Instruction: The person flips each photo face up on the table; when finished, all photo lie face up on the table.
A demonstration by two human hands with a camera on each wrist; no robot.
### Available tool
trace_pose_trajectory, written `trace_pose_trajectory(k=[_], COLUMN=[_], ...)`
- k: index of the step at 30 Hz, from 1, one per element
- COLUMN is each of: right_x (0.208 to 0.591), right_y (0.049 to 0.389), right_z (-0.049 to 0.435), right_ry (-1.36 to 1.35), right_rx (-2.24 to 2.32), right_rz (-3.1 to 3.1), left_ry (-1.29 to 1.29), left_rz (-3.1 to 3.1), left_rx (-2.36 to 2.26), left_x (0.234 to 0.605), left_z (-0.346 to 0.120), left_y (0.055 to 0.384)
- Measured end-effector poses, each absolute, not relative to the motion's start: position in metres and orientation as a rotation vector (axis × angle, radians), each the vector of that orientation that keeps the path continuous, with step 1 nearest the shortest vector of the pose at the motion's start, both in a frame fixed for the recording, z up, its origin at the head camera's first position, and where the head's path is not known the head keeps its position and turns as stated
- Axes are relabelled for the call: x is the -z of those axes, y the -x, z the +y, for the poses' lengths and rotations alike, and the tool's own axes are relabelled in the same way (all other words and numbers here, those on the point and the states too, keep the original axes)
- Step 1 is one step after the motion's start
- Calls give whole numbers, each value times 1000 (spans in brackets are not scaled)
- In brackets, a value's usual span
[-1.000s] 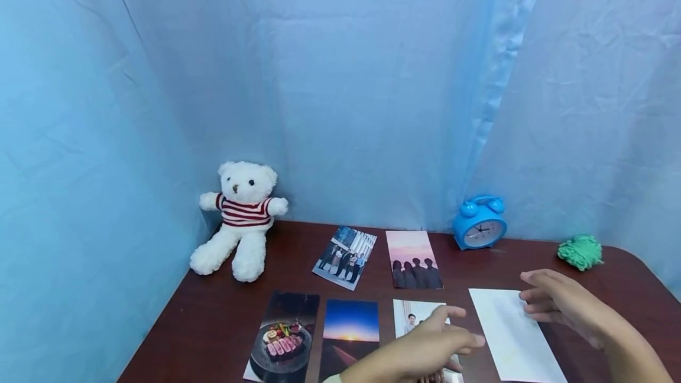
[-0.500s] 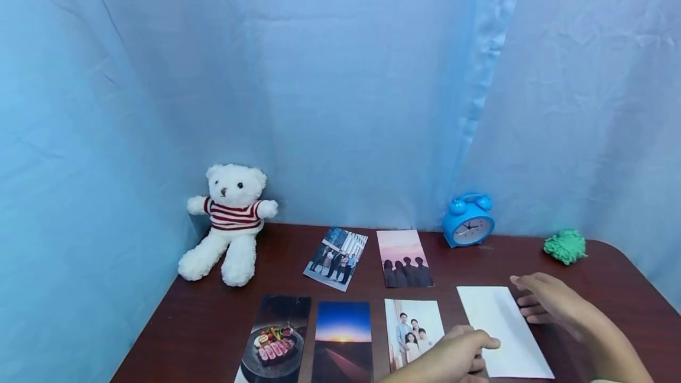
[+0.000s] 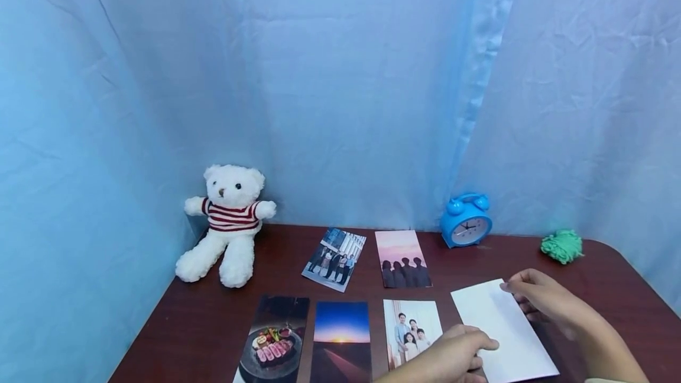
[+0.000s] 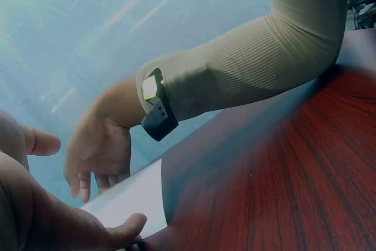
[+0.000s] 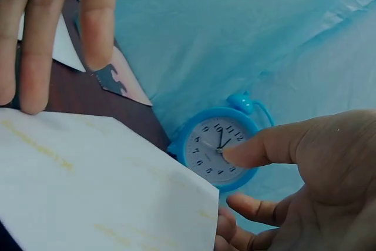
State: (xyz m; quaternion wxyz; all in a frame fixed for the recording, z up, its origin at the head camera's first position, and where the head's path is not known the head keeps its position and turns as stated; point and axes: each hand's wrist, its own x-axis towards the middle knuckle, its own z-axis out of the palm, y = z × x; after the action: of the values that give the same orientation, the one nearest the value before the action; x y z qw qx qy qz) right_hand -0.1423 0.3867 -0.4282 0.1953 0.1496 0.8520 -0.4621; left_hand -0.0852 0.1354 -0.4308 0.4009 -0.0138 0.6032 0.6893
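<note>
A white paper card (image 3: 502, 330), with faint yellow lettering in the right wrist view, lies turned slightly askew at the table's right front. My right hand (image 3: 548, 300) holds its far right corner, with some fingertips hidden behind it in the right wrist view. At the card's left edge is my left hand (image 3: 452, 353), its thumb over the card. The left wrist view shows my left thumb (image 4: 129, 227) and a finger (image 4: 44, 143) spread apart. Left of the card lies a family photo (image 3: 412, 330), partly covered by my left hand.
Also on the dark red table (image 3: 175, 324) are a steak photo (image 3: 273, 341), a sunset photo (image 3: 341, 341), a group photo (image 3: 335, 259) and a silhouette photo (image 3: 403, 259). Behind stand a white teddy bear (image 3: 232, 217), a blue alarm clock (image 3: 466, 223) and a green yarn bundle (image 3: 562, 246).
My left hand has moved off the family photo to the card's left edge. My right hand has taken the card's far corner, and the card has turned slightly. The head view has shifted.
</note>
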Motion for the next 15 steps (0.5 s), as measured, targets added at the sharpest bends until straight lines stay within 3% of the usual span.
trace_pose_trajectory(k=[15], right_x=[405], right_y=[130], right_z=[378], right_ry=[-202], right_rx=[1438], right_rz=[2350], left_ry=[-10], left_rz=[1467], left_rx=[-1819], left_x=[432], left_z=[135], left_y=[90])
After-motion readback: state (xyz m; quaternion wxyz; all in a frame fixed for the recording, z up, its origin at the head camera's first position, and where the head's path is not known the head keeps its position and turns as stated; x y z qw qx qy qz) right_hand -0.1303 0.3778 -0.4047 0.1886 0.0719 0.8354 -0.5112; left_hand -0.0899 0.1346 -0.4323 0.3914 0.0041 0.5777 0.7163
